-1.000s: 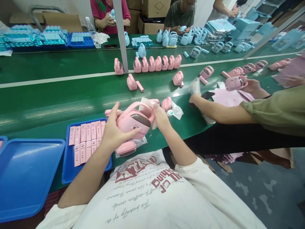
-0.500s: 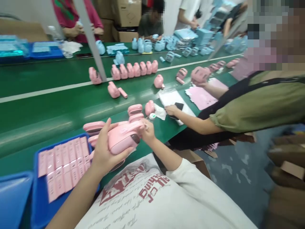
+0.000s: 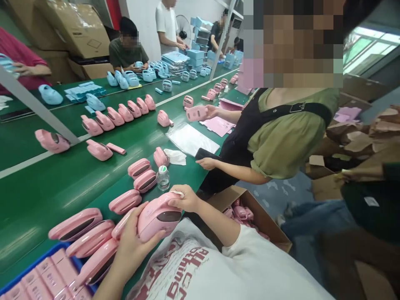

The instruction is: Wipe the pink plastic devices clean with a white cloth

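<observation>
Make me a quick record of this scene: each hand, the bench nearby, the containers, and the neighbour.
Left hand: wrapped around a glossy pink rounded plastic case with a dark panel
Right hand: gripping the case's upper edge, a white scrap at its fingertips
Bench nearby: clear jar with a white-and-green cap, crumpled white tissue
Tray: blue plastic tray holding pink rectangular boxes
Carton: open brown cardboard box with glossy pink parts inside
Neighbour: person in an olive-green top, one hand holding a rounded pink plastic piece
</observation>
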The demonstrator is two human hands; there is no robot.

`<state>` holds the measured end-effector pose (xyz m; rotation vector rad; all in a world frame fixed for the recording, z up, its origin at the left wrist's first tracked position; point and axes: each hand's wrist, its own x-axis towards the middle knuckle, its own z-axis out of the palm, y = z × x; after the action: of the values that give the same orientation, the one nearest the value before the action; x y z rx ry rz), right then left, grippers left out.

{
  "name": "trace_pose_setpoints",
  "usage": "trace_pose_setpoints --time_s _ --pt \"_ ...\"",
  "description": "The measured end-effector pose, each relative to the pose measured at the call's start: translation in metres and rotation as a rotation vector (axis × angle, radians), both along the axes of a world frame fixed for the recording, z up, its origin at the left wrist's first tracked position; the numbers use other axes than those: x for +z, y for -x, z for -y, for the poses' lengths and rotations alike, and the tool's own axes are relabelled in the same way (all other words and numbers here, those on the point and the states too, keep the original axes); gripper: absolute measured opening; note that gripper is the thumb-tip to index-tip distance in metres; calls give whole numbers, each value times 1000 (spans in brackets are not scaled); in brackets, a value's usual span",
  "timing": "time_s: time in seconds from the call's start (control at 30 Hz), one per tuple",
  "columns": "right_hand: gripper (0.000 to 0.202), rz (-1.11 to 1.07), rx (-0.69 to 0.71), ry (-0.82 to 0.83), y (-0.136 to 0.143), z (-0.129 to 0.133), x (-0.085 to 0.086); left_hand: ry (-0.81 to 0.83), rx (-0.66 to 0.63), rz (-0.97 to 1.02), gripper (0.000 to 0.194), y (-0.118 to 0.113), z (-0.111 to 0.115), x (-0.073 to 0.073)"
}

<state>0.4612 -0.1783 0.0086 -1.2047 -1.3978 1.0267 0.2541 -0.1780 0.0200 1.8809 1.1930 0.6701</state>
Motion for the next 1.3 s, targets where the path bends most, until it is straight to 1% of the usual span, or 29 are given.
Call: trace_pose_setpoints --time_s 0.1,0.13,0.2,0.27,0.33,0.4,0.47,0.53,0.63,0.7,0.8,0.83,0.93,0.97,1.0,1.03,1.1,1.13,1.23,1.3 --pt "54 88 -89 72 -17 13 -9 32 -154 -24 64 -4 -10 -20" --pt "51 139 -130 113 -22 17 -13 38 -176 -16 61 -5 -13 -25" --pt "46 263 -233 238 -31 24 -21 51 -169 15 55 -4 -18 -31" --pt "41 376 -352 389 -38 26 -31 77 -134 39 50 -4 -22 -33" --pt "37 474 -445 522 -43 21 -42 113 -97 48 47 -4 -25 -32" --pt "38 576 -474 610 -46 10 -54 150 -108 41 46 -4 -30 -31" --pt "42 654 -469 647 -49 -6 -65 166 -138 26 47 -5 -35 -32" --pt "43 681 -474 637 -49 -23 -76 182 -147 12 48 -6 -41 -34" --pt "40 683 -489 590 -49 -42 -89 215 -143 -12 50 -10 -50 -35" --pt "35 684 -492 548 -48 -50 -97 218 -153 -17 50 -15 -55 -34" --pt "29 690 -500 478 -49 -53 -110 190 -126 13 47 -22 -62 -32" --pt "29 688 -506 435 -50 -52 -115 188 -127 15 47 -25 -64 -31" --pt "26 626 -510 158 -55 -48 -127 206 -163 -3 48 -28 -71 -29" --pt "23 599 -474 118 -57 -46 -128 210 -162 0 48 -29 -74 -28" --pt "21 575 -418 135 -59 -45 -127 215 -155 4 48 -28 -76 -27" --pt "20 558 -350 205 -61 -43 -125 224 -148 9 48 -27 -78 -27" --pt "25 534 -222 404 -65 -42 -117 256 -151 11 48 -24 -83 -27" --pt "29 519 -186 458 -67 -41 -112 276 -157 5 48 -22 -85 -26" --pt "42 478 -155 506 -73 -39 -97 301 -153 -18 51 -17 -90 -23" --pt "45 459 -149 539 -77 -38 -90 306 -140 -37 52 -15 -92 -18"
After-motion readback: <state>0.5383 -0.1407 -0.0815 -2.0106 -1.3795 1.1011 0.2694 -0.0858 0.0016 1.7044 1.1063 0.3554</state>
